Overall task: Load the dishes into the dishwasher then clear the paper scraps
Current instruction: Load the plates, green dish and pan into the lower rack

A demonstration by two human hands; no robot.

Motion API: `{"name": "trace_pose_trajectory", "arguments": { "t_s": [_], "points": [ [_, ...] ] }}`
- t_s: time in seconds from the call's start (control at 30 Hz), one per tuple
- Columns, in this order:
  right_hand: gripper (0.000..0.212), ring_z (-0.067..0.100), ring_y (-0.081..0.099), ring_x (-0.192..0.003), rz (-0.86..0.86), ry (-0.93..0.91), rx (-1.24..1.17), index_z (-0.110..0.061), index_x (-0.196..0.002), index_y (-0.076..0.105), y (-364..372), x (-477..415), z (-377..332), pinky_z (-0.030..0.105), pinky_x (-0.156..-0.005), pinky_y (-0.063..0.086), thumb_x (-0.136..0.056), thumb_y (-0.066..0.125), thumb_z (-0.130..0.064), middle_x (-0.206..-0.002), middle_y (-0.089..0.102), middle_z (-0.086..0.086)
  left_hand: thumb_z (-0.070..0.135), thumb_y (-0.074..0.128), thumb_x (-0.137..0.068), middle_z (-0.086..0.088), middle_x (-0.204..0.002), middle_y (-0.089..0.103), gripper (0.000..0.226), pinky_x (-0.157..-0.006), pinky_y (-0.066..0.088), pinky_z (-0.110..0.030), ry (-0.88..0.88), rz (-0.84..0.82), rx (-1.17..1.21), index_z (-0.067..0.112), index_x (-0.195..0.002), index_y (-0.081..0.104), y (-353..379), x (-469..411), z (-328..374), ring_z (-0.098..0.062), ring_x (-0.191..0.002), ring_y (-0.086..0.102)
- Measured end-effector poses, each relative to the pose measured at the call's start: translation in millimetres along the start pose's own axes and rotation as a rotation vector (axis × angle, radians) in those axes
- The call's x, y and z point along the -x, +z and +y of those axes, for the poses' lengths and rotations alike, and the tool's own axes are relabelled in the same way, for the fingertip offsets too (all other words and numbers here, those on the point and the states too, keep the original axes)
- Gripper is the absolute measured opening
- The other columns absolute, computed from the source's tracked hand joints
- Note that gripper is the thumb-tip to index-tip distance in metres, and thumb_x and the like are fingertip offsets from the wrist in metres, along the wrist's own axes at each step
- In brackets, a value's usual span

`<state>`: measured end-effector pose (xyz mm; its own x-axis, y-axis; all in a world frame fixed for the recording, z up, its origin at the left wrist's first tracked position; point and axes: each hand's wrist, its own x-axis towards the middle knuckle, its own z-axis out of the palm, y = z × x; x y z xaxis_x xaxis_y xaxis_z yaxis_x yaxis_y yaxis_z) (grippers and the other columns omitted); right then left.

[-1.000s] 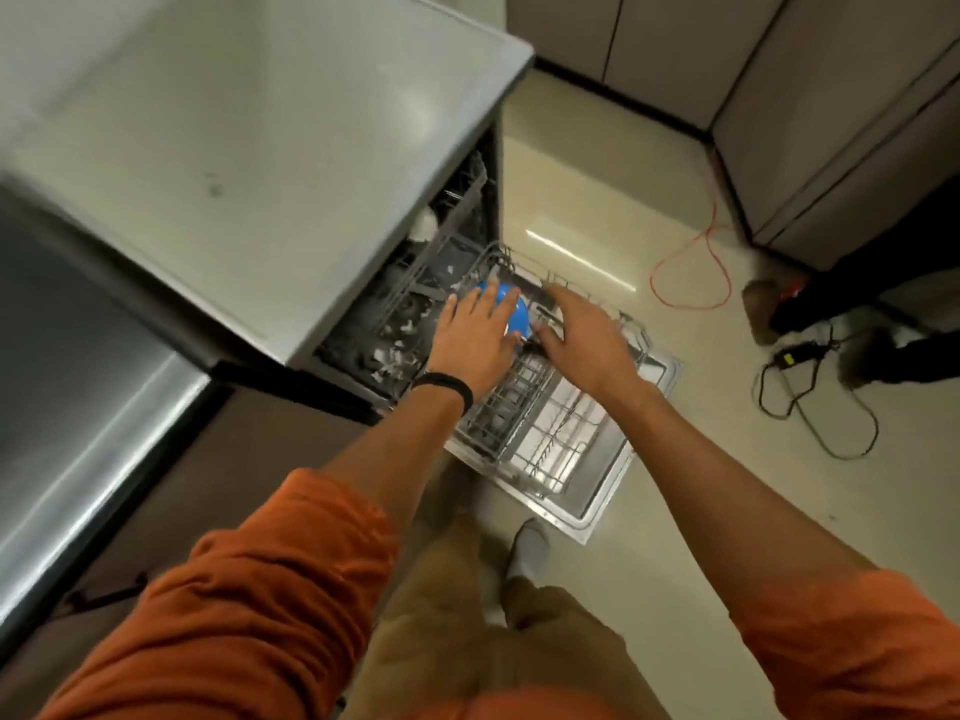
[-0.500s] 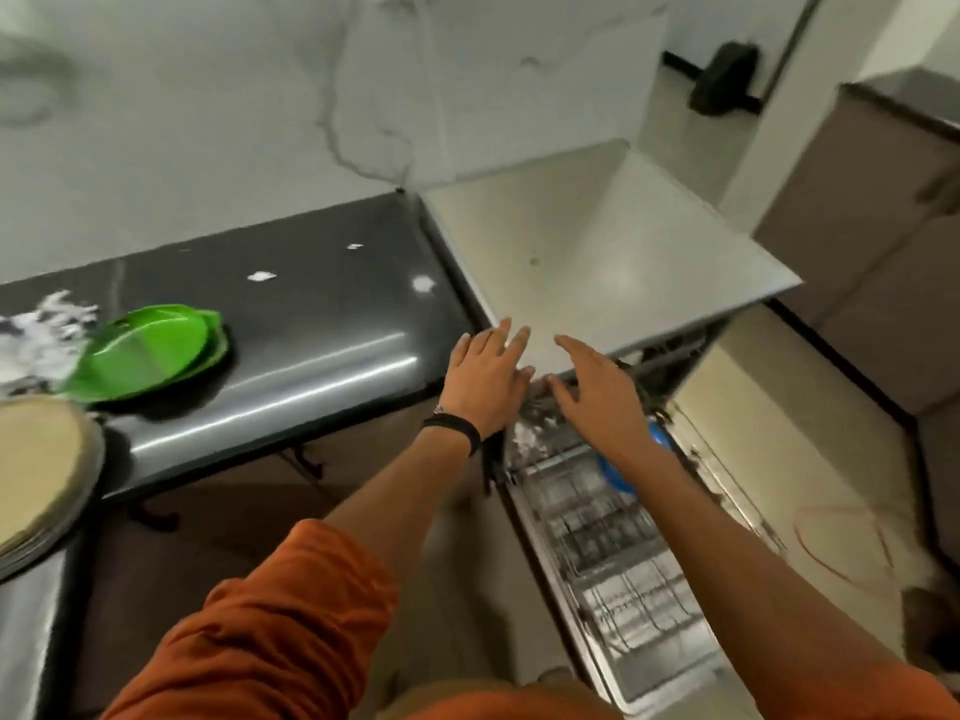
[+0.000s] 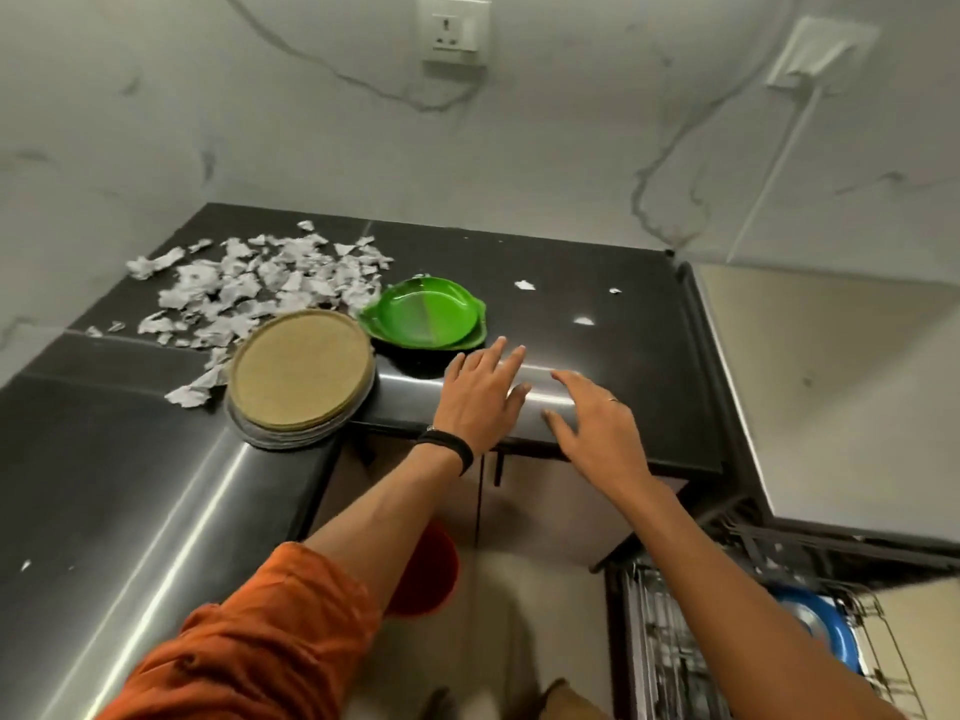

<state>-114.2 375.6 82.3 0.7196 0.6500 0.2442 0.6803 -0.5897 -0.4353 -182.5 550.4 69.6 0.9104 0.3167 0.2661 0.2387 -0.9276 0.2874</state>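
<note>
Dark counter point(image 3: 597, 241) runs under a veined marble wall, and on my feed both hands sit over its front edge. The left hand point(image 3: 480, 394) is flat with its fingers straight and spread, holding nothing; its fingertips end just short of the green dish point(image 3: 423, 317), which lies ahead and to the left of them, apart from the skin. The right hand point(image 3: 597, 423) is also released, fingers loosely fanned, well right of the dish. I cannot tell whether either palm touches the counter.

Left of the dish stands a stack of plates point(image 3: 301, 368), tan on top, just beside the dish. Behind both spreads a heap of scraps point(image 3: 249, 283), with a few stray bits to the right of the dish.

At lower right the rack point(image 3: 670, 641) is pulled out with a blue plate point(image 3: 823, 626) standing in it; my right forearm covers part of the plate, and the frame cuts the rack off. A red bucket point(image 3: 426, 574) on the floor is half hidden behind the left forearm. The green dish may be two nested; I cannot say.
</note>
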Motion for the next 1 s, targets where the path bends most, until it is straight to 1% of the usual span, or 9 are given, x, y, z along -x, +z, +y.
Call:
{"name": "trace_pose_trajectory", "arguments": {
  "t_s": [0.27,0.4,0.6,0.67,0.7,0.77,0.83,0.9,1.0],
  "points": [
    [0.050,0.022,0.060,-0.123,-0.139,-0.187,0.017,-0.021,-0.139,0.056,57,-98,-38,0.041,-0.099,0.048,-0.093,0.066,-0.038,-0.137,0.062,-0.002,0.043,0.050,-0.100,-0.010,-0.156,0.042,0.053,-0.114,0.032,-0.051,-0.213,-0.007,-0.053,0.022,-0.149,0.043,-12,-15,-78,-0.029,-0.140,0.041],
    [0.049,0.023,0.058,-0.124,-0.196,-0.257,0.035,-0.019,-0.138,0.059,78,-150,-45,0.041,-0.101,0.048,-0.092,0.068,-0.034,-0.136,0.063,0.000,0.041,0.048,-0.101,-0.007,-0.159,0.036,0.053,-0.115,0.030,-0.048,-0.334,-0.037,-0.091,0.025,-0.151,0.040,-8,-38,-100,-0.028,-0.143,0.037],
    [0.052,0.025,0.052,-0.130,-0.369,-0.388,0.160,-0.022,-0.140,0.056,114,-205,-35,0.041,-0.103,0.043,-0.091,0.069,-0.033,-0.141,0.057,-0.001,0.032,0.053,-0.097,-0.006,-0.160,0.035,0.056,-0.114,0.029,-0.044,-0.452,-0.059,-0.110,0.026,-0.151,0.040,4,-63,-122,-0.026,-0.143,0.036],
    [0.045,0.026,0.054,-0.125,-0.415,-0.438,0.223,-0.021,-0.132,0.061,127,-213,-30,0.041,-0.099,0.042,-0.089,0.069,-0.034,-0.134,0.061,0.001,0.029,0.054,-0.096,-0.006,-0.160,0.034,0.057,-0.115,0.030,-0.044,-0.473,-0.084,-0.115,0.026,-0.151,0.040,8,-63,-126,-0.026,-0.144,0.035],
    [0.037,0.027,0.058,-0.119,-0.413,-0.466,0.243,-0.020,-0.122,0.066,134,-215,-27,0.042,-0.094,0.043,-0.088,0.070,-0.032,-0.125,0.065,0.001,0.028,0.055,-0.095,-0.006,-0.160,0.034,0.058,-0.115,0.030,-0.045,-0.479,-0.100,-0.117,0.026,-0.151,0.039,9,-63,-128,-0.026,-0.144,0.034],
    [0.015,0.028,0.065,-0.096,-0.350,-0.509,0.264,-0.019,-0.095,0.070,142,-215,-23,0.040,-0.082,0.045,-0.081,0.073,-0.022,-0.098,0.070,0.001,0.023,0.057,-0.092,-0.005,-0.161,0.032,0.063,-0.116,0.030,-0.044,-0.486,-0.132,-0.120,0.027,-0.152,0.038,11,-63,-131,-0.026,-0.145,0.032],
    [0.012,0.026,0.066,-0.076,-0.291,-0.535,0.275,-0.020,-0.075,0.068,144,-213,-20,0.038,-0.072,0.045,-0.070,0.077,-0.014,-0.076,0.067,-0.001,0.018,0.060,-0.088,-0.005,-0.161,0.031,0.068,-0.116,0.030,-0.045,-0.481,-0.165,-0.120,0.028,-0.152,0.037,13,-65,-134,-0.027,-0.145,0.031],
    [0.016,0.025,0.064,-0.070,-0.259,-0.567,0.272,-0.020,-0.072,0.065,143,-212,-14,0.037,-0.072,0.045,-0.065,0.079,-0.015,-0.073,0.066,-0.003,0.016,0.062,-0.085,-0.005,-0.161,0.031,0.073,-0.116,0.028,-0.045,-0.461,-0.195,-0.136,0.029,-0.152,0.037,15,-70,-135,-0.026,-0.146,0.029],
    [0.024,0.025,0.063,-0.072,-0.240,-0.590,0.231,-0.020,-0.076,0.061,133,-206,-8,0.038,-0.075,0.045,-0.060,0.079,-0.021,-0.076,0.064,-0.002,0.018,0.066,-0.083,-0.003,-0.161,0.028,0.078,-0.117,0.025,-0.044,-0.417,-0.214,-0.176,0.031,-0.153,0.035,16,-80,-132,-0.026,-0.148,0.023]
  ]
}}
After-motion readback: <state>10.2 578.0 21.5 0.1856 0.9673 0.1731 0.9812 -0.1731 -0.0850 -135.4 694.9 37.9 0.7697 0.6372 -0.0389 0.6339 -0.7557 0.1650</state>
